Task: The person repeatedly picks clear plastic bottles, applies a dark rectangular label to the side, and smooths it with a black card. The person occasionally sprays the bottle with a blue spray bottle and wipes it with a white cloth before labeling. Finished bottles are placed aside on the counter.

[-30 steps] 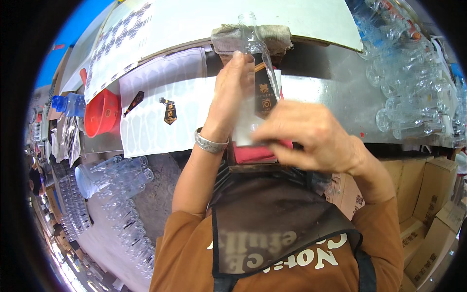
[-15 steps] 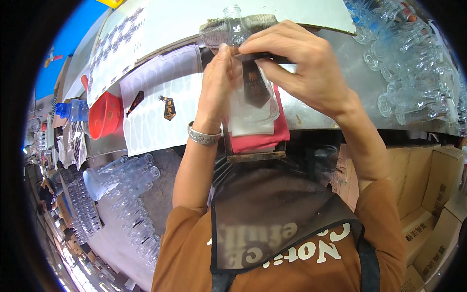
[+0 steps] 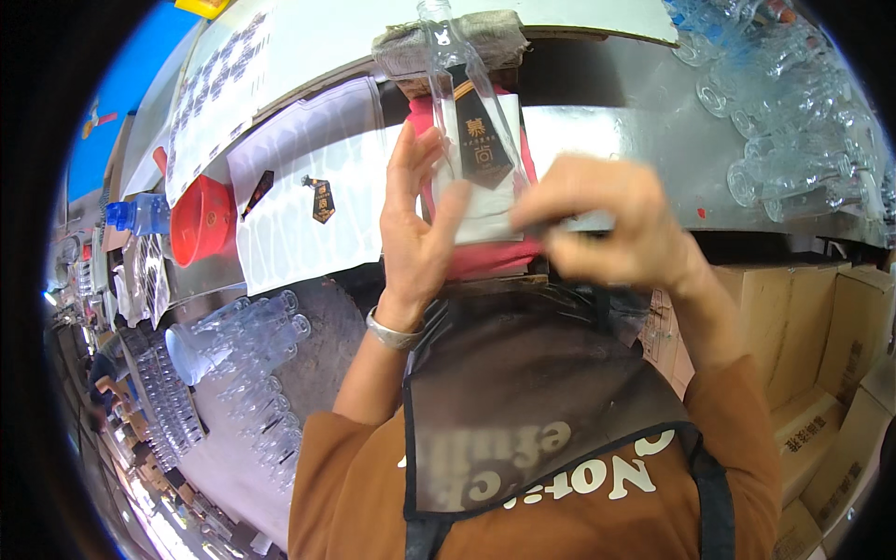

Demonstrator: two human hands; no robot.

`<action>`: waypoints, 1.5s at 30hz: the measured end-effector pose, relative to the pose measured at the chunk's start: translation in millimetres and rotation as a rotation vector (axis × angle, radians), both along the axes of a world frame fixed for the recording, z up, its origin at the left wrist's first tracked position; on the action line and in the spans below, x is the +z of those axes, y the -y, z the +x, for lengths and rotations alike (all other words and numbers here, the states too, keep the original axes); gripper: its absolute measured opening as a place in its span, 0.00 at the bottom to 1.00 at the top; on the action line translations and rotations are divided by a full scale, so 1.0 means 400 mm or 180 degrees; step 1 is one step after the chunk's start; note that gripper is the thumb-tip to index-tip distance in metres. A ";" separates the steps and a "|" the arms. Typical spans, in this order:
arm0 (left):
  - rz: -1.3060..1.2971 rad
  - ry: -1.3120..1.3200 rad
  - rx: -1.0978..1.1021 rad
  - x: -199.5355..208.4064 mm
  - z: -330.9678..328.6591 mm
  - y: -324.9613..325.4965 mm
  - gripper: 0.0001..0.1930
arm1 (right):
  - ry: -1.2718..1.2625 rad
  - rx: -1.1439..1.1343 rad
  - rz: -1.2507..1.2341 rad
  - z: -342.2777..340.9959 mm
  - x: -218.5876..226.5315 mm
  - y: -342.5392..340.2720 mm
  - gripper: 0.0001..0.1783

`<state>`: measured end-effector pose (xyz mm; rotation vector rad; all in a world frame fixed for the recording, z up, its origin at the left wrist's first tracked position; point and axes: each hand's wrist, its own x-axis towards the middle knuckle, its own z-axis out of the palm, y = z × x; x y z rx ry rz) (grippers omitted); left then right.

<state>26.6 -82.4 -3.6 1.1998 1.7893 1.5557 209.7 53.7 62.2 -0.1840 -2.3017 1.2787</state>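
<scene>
A clear glass bottle [image 3: 441, 42] lies with its neck on a rolled grey cloth [image 3: 401, 58] and its body over white and red cloth [image 3: 481, 259]. A black, tie-shaped decal [image 3: 485, 154] with gold marks sits on its upper face. Beside the bottle's left side is my left hand [image 3: 418, 219], fingers and thumb spread, holding nothing; whether it touches the glass I cannot tell. My right hand [image 3: 611, 224], smeared by motion, is closed on a dark flat tool [image 3: 539, 229] near the bottle's lower right end. Most of that tool is hidden.
Left lies a white decal sheet [image 3: 280, 154] bearing two dark decals [image 3: 322, 201]. A red bowl [image 3: 201, 219] and a blue-capped clear plastic bottle [image 3: 140, 215] stand beyond it. Many glass bottles [image 3: 779, 112] fill the right; more [image 3: 238, 345] are lower left. Cardboard boxes [image 3: 793, 327] sit lower right.
My right hand has swept down with the dark tool from the bottle's neck to its lower end. My left hand has come off the neck, moved down and spread its fingers.
</scene>
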 end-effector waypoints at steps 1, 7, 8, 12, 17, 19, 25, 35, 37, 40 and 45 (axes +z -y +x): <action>-0.0005 -0.0207 -0.0010 0.009 0.010 -0.006 0.39 | 0.0002 -0.0241 -0.0018 -0.018 0.015 -0.028 0.15; 0.0038 -0.0878 -0.0280 0.029 0.032 0.006 0.57 | -0.0290 -0.1122 0.0754 -0.158 0.021 -0.150 0.11; 0.0052 -0.1070 -0.0310 0.030 0.034 0.006 0.60 | -0.0689 -0.1079 0.1533 -0.161 0.027 -0.136 0.11; 0.0280 -0.1381 -0.0149 -0.011 0.033 0.012 0.67 | -0.0202 0.0304 0.1401 -0.113 0.021 0.001 0.10; 0.0058 -0.1512 0.0050 0.010 0.053 -0.010 0.64 | 0.0520 -0.0784 0.0422 -0.185 0.048 -0.169 0.10; -0.0072 -0.1553 0.0010 0.011 0.052 -0.009 0.69 | -0.0229 -0.0789 0.1175 -0.160 0.026 -0.161 0.11; 0.0099 -0.1401 -0.0052 0.017 0.042 0.003 0.61 | 0.0332 -0.0046 -0.0168 0.047 0.010 0.034 0.15; 0.0350 -0.0608 -0.0365 0.054 0.037 0.003 0.48 | 0.0533 -0.0743 -0.1642 -0.028 -0.088 0.017 0.23; 0.0274 -0.1278 -0.0168 0.019 0.018 0.017 0.49 | 0.1000 -0.1092 -0.0825 -0.019 -0.033 0.043 0.21; -0.0063 -0.1502 -0.0343 -0.012 0.010 0.038 0.49 | 0.0990 -0.1202 -0.0027 -0.025 -0.031 0.063 0.18; 0.0179 -0.2209 -0.0090 0.056 -0.184 0.013 0.46 | 0.1161 -0.1400 -0.0171 0.002 -0.041 0.028 0.17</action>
